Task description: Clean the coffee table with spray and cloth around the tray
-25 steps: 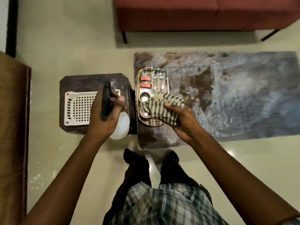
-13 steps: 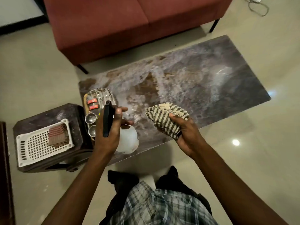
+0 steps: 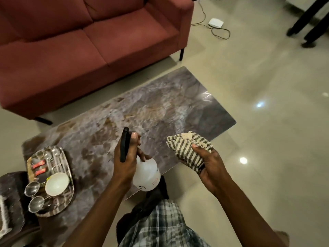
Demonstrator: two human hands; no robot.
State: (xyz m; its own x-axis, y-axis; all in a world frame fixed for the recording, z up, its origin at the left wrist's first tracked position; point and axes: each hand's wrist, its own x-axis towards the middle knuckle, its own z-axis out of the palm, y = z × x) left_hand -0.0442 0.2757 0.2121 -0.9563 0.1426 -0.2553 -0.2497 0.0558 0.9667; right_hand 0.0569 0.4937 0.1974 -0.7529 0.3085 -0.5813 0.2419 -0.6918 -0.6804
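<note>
Here, the left hand is wrapped tight around a spray bottle. The bottle is white and round at the bottom, with a black top that points away over the coffee table. The thumb rests high up by the black top. There is a small red outline mark and some dark dots low on the bottle, but they are too small to read.

The right hand is closed on a bunched-up cloth with dark and cream stripes. The cloth is held up over the near edge of the table, close to its right end.

The table top looks like grey and brown stone and is shiny. A silver tray sits on its left end, well apart from both hands. In the tray there is a white bowl, and I cannot see anything in it. Beside the bowl are two small shiny metal cups, one nearer than the other. Farther back in the tray lie two little red packets on something dark. Their writing is too blurry to read. At the far end of the tray are some clear, shiny things I cannot make out.

A red sofa stands behind the table.
</note>
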